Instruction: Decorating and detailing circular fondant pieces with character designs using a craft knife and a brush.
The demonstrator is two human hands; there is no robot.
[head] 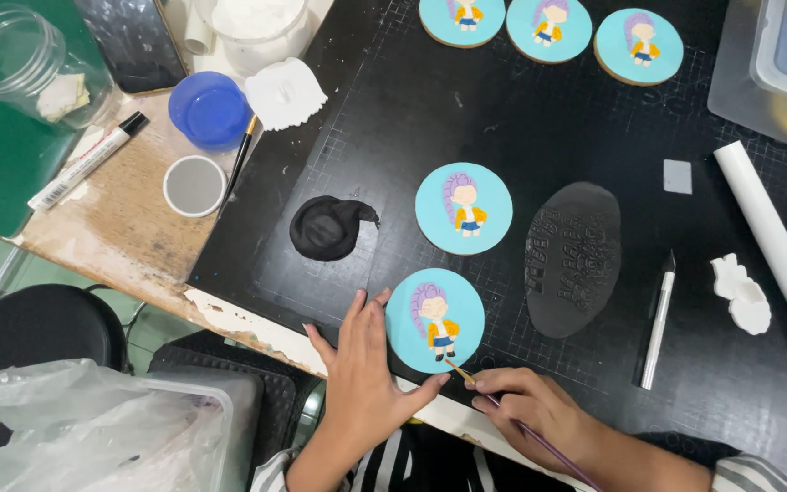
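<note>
A round light-blue cookie [412, 314] with a small figure with purple hair, yellow jacket and blue shorts lies near the front edge of a black cutting mat [521, 128]. My left hand [362, 364] lies flat on the mat, fingers touching the cookie's left rim. My right hand [535, 408] grips a thin paintbrush [503, 410] whose tip meets the figure's feet at the cookie's lower edge. A second, similar cookie [464, 209] lies just above.
Three more blue cookies [549, 27] sit at the mat's far edge. A black fondant lump [330, 228], an embossed black oval [573, 258], a craft knife [658, 321], white fondant scraps [741, 293] and a white roller [773, 239] lie around. Left: blue lid [209, 109], marker [88, 160], jar [20, 64].
</note>
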